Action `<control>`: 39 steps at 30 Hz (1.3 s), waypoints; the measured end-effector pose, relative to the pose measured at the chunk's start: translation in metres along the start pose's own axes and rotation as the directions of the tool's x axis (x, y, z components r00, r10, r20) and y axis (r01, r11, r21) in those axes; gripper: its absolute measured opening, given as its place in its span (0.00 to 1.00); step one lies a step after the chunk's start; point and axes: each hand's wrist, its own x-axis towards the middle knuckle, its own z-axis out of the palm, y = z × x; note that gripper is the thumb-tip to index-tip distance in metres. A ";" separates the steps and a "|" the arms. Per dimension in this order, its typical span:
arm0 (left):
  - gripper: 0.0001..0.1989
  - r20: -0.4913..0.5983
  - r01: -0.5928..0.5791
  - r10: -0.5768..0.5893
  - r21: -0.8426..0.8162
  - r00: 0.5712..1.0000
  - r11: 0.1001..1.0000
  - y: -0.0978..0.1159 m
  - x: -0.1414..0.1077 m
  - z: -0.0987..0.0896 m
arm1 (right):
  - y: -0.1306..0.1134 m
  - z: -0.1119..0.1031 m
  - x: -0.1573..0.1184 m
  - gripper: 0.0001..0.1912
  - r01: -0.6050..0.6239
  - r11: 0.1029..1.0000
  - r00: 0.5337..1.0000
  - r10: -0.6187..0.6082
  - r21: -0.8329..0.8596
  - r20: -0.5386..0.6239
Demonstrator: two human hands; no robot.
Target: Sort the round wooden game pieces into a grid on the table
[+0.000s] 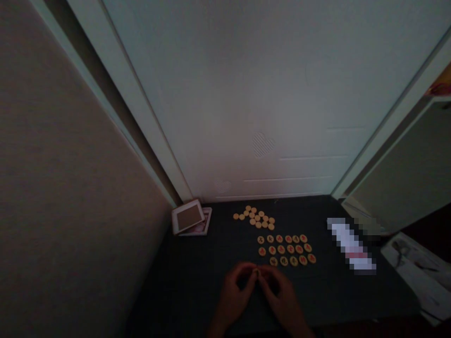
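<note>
My left hand point(235, 287) and my right hand point(278, 287) meet at the near side of the dark table, fingertips pinched together. Between them sits a small round wooden xiangqi piece point(257, 272), mostly covered by the fingers. Just beyond the hands, face-up xiangqi pieces point(291, 249) with red or dark characters lie in three rows. Farther back, a loose cluster of plain-topped round pieces point(258, 218) rests on the table.
At the back left, a white-rimmed tray with a brown inside point(190, 218) leans over a second white-edged one point(206, 224). A pixelated pale object point(352, 246) lies at the right. Behind the dark table point(197, 272) stands a white door panel point(225, 103).
</note>
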 end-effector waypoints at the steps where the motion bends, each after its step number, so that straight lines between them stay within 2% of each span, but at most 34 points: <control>1: 0.12 0.002 0.010 -0.010 -0.012 1.000 1.000 0.001 0.002 0.001 | 0.000 0.000 0.000 0.19 -0.004 1.000 1.000 0.004 0.002 -0.008; 7: 0.12 -0.030 0.021 -0.021 0.019 0.999 1.000 -0.001 0.012 0.009 | 0.003 0.000 0.001 0.19 -0.025 0.999 0.998 0.027 0.034 -0.050; 14: 0.11 -0.008 -0.090 0.091 0.085 0.996 0.992 0.002 0.005 0.007 | 0.008 0.003 0.001 0.19 -0.063 0.996 0.995 0.067 0.059 -0.068; 19: 0.12 0.002 -0.107 0.107 0.099 0.994 0.989 0.007 0.003 0.008 | 0.004 0.002 0.001 0.19 -0.067 0.994 0.995 0.073 0.085 -0.062; 28: 0.13 0.019 -0.128 0.127 0.076 0.992 0.989 0.005 0.003 0.006 | -0.002 -0.003 0.003 0.21 -0.096 0.986 0.994 0.101 0.135 -0.031; 39: 0.13 0.119 -0.128 0.122 0.045 0.985 0.991 0.006 0.003 0.003 | 0.005 -0.001 0.004 0.20 -0.144 0.979 0.985 0.156 0.145 -0.079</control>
